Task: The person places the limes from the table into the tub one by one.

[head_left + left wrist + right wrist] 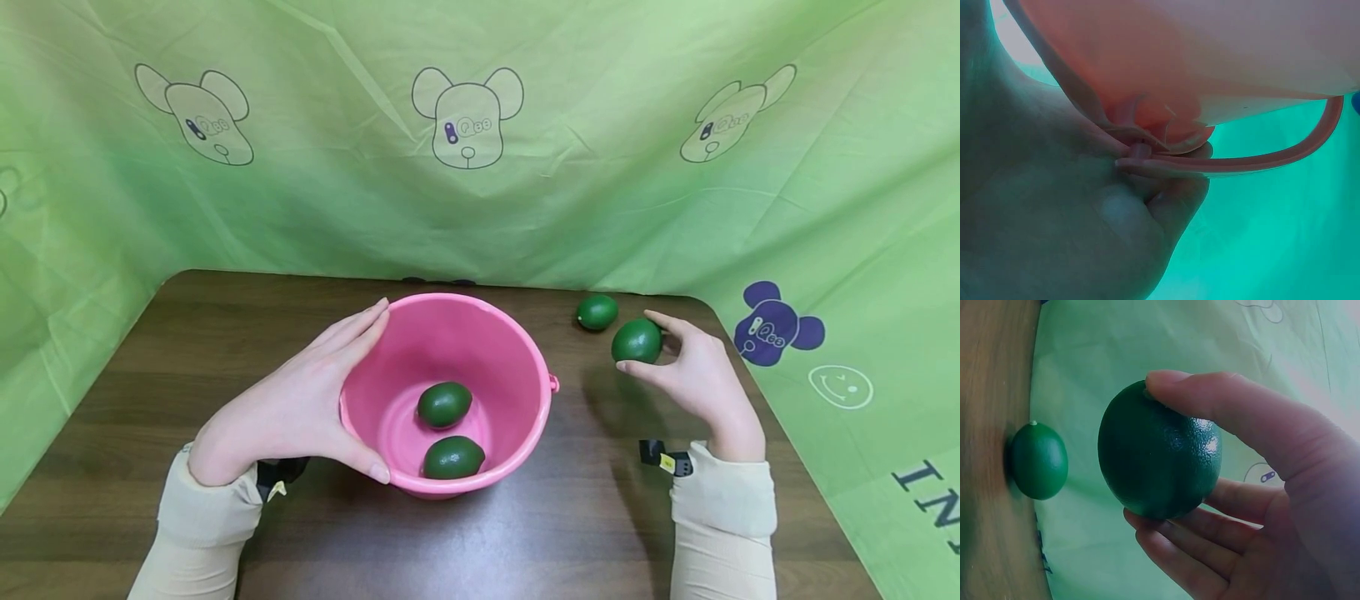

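My left hand (300,400) grips a pink bucket (546,358) by its left side, the thumb at the near rim and the fingers at the far rim. In the left wrist view the bucket's handle (1247,165) hangs off the rim beside my palm. Inside the bucket lie two green limes, one lime (445,405) behind the other lime (454,457). My right hand (701,375) holds a third lime (1157,456) between thumb and fingers, raised above the table right of the bucket. Another lime (597,312) rests on the table just beyond it.
The brown wooden table (540,542) has rounded far corners. A green cloth (465,217) with printed bear heads hangs behind and along both sides. A dark strap (666,458) sits at the right wrist, by the rolled cuff.
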`<state>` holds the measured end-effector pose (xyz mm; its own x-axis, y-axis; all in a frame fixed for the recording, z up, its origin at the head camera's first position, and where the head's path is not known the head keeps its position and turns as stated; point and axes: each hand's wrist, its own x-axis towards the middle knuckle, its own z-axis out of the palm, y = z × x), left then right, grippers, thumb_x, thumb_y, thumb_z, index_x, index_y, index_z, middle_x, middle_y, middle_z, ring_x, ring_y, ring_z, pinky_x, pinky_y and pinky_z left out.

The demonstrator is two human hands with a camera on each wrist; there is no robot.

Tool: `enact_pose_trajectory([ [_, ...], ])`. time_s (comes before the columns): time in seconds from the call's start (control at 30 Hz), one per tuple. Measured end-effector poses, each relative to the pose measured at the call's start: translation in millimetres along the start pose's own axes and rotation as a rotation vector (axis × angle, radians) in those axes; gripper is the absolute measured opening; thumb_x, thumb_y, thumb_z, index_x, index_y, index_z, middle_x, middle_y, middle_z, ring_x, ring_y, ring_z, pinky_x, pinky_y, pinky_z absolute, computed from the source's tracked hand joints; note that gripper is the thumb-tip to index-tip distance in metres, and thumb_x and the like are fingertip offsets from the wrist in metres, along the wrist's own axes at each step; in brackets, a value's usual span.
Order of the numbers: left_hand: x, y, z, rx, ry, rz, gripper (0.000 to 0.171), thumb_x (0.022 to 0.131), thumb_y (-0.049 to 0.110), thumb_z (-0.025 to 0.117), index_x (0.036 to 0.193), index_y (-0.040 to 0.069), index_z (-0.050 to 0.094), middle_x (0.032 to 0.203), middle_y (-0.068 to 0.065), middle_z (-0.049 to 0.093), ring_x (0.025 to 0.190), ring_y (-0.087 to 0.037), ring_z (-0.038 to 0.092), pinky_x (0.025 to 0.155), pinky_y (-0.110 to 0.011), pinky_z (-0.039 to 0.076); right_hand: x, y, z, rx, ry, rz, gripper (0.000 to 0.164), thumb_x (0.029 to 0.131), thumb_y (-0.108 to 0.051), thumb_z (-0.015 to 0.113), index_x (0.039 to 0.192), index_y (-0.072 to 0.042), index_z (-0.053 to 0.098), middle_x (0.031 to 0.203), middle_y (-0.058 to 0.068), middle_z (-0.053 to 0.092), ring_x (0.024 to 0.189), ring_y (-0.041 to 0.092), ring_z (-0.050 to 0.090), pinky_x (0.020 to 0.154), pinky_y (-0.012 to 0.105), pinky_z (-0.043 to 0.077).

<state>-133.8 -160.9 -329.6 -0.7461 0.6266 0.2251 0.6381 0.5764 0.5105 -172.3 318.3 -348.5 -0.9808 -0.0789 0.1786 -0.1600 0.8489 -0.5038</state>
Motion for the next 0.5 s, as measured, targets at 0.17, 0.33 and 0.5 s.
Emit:
enact_pose_trajectory([
  [0.17,0.2,-0.3,-0.4,0.006,0.002,0.006,0.147,0.056,0.08,0.083,0.163,0.005,0.015,0.169,-0.002,0.006,0.152,-0.03,0.013,0.112,-0.057,0.033,-1.0,-2.2,-1.1,0.008,0.005,-0.002,0.088,0.081,-0.038,0.088,0.148,0.001,0.049,0.131,0.029,0.059,0.111,0.047,0.062,0.089,0.058,0.048],
  [0.33,0.4,-0.4,-0.4,0.002,-0.001,0.003,0.147,0.056,0.08,0.083,0.163,0.006,0.014,0.169,-0.001,0.005,0.153,-0.027,0.011,0.112,-0.057,0.032,-2.2,-4.9,-2.2,0.016,0.02,-0.008,0.087,0.08,-0.037,0.089,0.148,0.001,0.05,0.13,0.029,0.061,0.11,0.045,0.063,0.088,0.058,0.048],
  [0.5,0.4,-0.6,-0.2,-0.002,-0.001,0.0,0.148,0.055,0.08,0.083,0.163,0.006,0.014,0.169,-0.001,0.005,0.153,-0.026,0.011,0.112,-0.056,0.033,-2.5,-6.5,-2.6,0.012,0.046,-0.025,0.086,0.079,-0.036,0.09,0.147,0.0,0.052,0.129,0.028,0.062,0.108,0.043,0.064,0.088,0.057,0.048],
])
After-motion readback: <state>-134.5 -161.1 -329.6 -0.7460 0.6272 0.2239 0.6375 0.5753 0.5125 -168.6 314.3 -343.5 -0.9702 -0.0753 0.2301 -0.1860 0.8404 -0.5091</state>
